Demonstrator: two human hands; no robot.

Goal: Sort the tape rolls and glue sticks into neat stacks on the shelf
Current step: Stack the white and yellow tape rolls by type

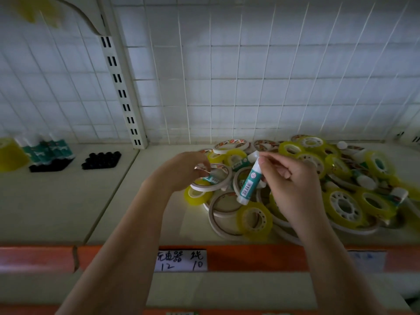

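A jumbled pile of yellow tape rolls (345, 206), thin white tape rings (223, 206) and teal-and-white glue sticks covers the right half of the shelf (159, 223). My right hand (293, 178) pinches one glue stick (248, 181) near its top, holding it tilted above the pile. My left hand (181, 171) reaches into the pile's left edge, fingers curled over a white tape ring (218, 178) and another glue stick (210, 179); whether it grips them is hidden by the hand.
On the left shelf section stand upright glue sticks (48, 151) in a black tray, a second black tray (101, 160) and a yellow tape stack (9, 154). A slotted upright post (123, 96) and wire grid back the shelf. An orange front rail carries a handwritten label (180, 260).
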